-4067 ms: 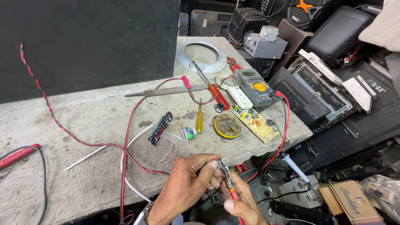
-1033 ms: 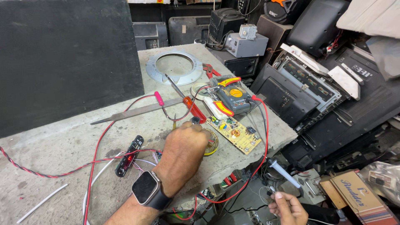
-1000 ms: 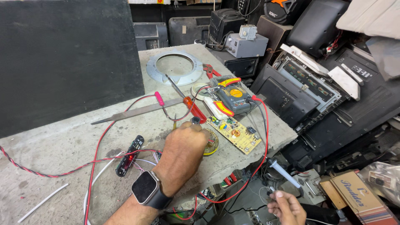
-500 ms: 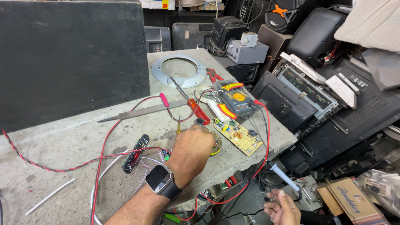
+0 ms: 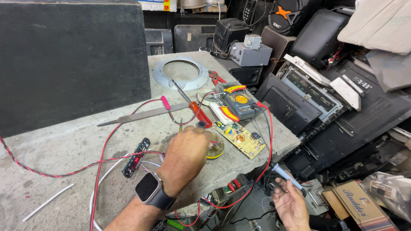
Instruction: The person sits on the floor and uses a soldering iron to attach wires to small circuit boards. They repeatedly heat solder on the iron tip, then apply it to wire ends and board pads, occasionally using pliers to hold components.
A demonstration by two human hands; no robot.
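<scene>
Soldering iron with a pale blue handle [image 5: 286, 176] is sitting in the right hand [image 5: 292, 204], below and beyond the front edge of the rough grey concrete slab [image 5: 64, 149] serving as a bench. Bench is carrying a round yellow tin of flux [image 5: 215, 147], a green-and-yellow printed circuit board [image 5: 239, 136], a grey multimeter with yellow and red trim [image 5: 238, 99], a red-handled screwdriver [image 5: 193, 108], a long flat metal file [image 5: 141, 114], a grey metal ring [image 5: 180, 73] and a small black module glowing red [image 5: 136, 151], with red leads trailing across. Big black speaker cabinet [image 5: 68, 60] is standing at the rear left; stacked black electronics casings are crowding the right side and floor.

Left hand [image 5: 185, 157] is reaching forward, knuckles up, dark smartwatch [image 5: 148, 191] on the wrist, covering the near side of the tin. Its fingers are curling down out of sight, so cannot tell what they are gripping, if anything. Right hand is lying palm up, fingers loosely closing on the iron's handle, tip pointing up-left.

Right forearm is being cut off by the lower frame edge. Clutter under the bench is hard to make out.
</scene>
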